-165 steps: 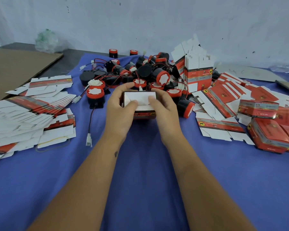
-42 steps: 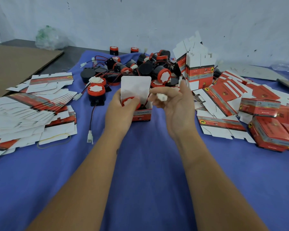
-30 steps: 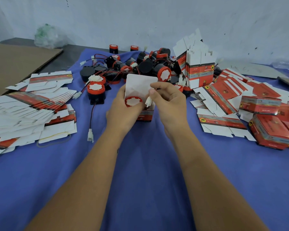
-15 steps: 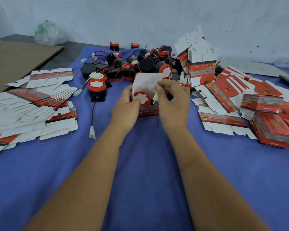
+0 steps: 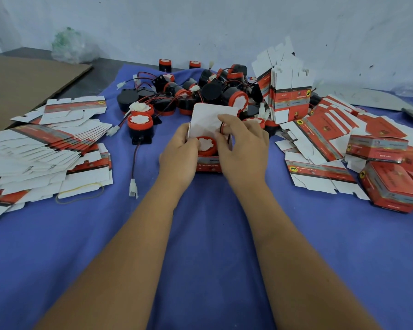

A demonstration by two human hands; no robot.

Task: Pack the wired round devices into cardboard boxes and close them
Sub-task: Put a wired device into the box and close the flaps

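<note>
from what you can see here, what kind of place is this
Most likely a small packing workbench, not a home. A heap of identical wired round devices lies on the blue cloth, stacks of flat unfolded cartons on the left and closed red boxes on the right.

Blue cloth (image 5: 200, 234) covered most of tabletop (image 5: 100, 72), dark surface showing at far left edge. Brown cardboard sheet (image 5: 22, 84) lay flat at far left, partly off cloth. Crumpled clear plastic bag (image 5: 68, 45) with green tint sat at back left against pale wall (image 5: 224, 25). Yellow rubber band (image 5: 81, 194) lay on cloth at left. Grey flat sheet (image 5: 367, 96) lay at back right near wall.
</note>
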